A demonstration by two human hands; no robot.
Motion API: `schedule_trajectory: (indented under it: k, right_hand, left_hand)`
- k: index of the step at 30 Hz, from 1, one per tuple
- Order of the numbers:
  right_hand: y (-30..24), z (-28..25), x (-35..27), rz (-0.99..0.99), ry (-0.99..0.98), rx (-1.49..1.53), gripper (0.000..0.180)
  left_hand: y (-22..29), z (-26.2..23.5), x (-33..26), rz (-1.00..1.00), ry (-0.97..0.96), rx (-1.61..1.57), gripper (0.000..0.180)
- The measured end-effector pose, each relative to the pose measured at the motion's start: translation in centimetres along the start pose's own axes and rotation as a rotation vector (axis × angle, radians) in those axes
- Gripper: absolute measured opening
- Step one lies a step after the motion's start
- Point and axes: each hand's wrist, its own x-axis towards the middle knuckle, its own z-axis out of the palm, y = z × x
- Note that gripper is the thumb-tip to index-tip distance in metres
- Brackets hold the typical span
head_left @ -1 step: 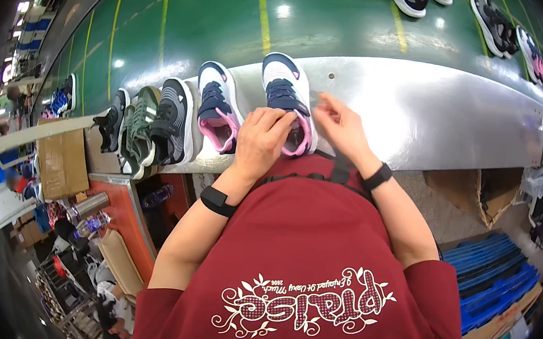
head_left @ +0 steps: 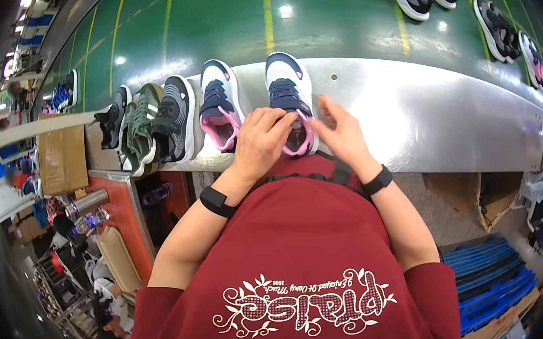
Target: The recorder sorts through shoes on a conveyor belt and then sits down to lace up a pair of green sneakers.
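Observation:
A navy and white sneaker [head_left: 289,89] with a pink lining stands on the metal ledge right in front of me, toe pointing away. My left hand [head_left: 263,137] is at its left side, fingers bent and closed on the collar and strap area. The exact spot they grip is partly hidden. On the other side, my right hand [head_left: 343,136] is slightly blurred, with thumb and fingers apart and the thumb close to the sneaker's collar. A matching sneaker [head_left: 216,95] stands just to the left, untouched.
Further left along the ledge [head_left: 407,117] are a black-grey sneaker [head_left: 175,114], green sneakers [head_left: 145,118] and a black shoe [head_left: 115,118]. Beyond lies a green belt [head_left: 214,20] with yellow lines, more shoes at its far right. Blue pallets [head_left: 496,276] lie low at right.
My right hand's thumb has shifted toward the sneaker's collar, and its fingers are spread a little wider. My left hand stays on the sneaker.

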Motion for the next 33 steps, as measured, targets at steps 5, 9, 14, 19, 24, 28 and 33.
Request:
schedule_trajectory:
  k: [5, 9, 14, 19, 24, 28, 33]
  right_hand:
    - [0.1, 1.5, -0.2, -0.341, -0.013, -0.289, 0.045]
    - [1.3, 2.4, -0.1, -0.39, -0.021, -0.403, 0.036]
    - [-0.1, 2.0, -0.5, -0.167, -0.08, -0.279, 0.045]
    - [-1.8, 1.6, -0.1, 0.09, -0.168, -0.221, 0.058]
    - [-3.2, 1.4, 0.7, 0.129, -0.23, -0.193, 0.058]
    - [-2.5, 1.4, 0.5, 0.116, -0.199, -0.114, 0.061]
    - [-0.9, 2.7, 1.2, 0.021, -0.089, 0.05, 0.06]
  left_hand:
    - [-0.7, -2.0, -2.3, -0.121, 0.037, 0.032, 0.031]
    - [-2.2, -3.1, -4.9, -0.298, 0.086, 0.129, 0.042]
    - [-3.5, -1.7, -7.5, -0.54, -0.198, 0.129, 0.053]
    - [-1.7, -0.4, -6.0, -0.226, -0.391, -0.02, 0.064]
    - [-1.4, -0.6, -4.2, -0.31, -0.331, -0.159, 0.067]
    - [-1.5, 0.1, -4.5, -0.239, -0.365, -0.079, 0.056]
    - [-4.0, 1.6, -3.0, -0.226, -0.27, -0.089, 0.046]
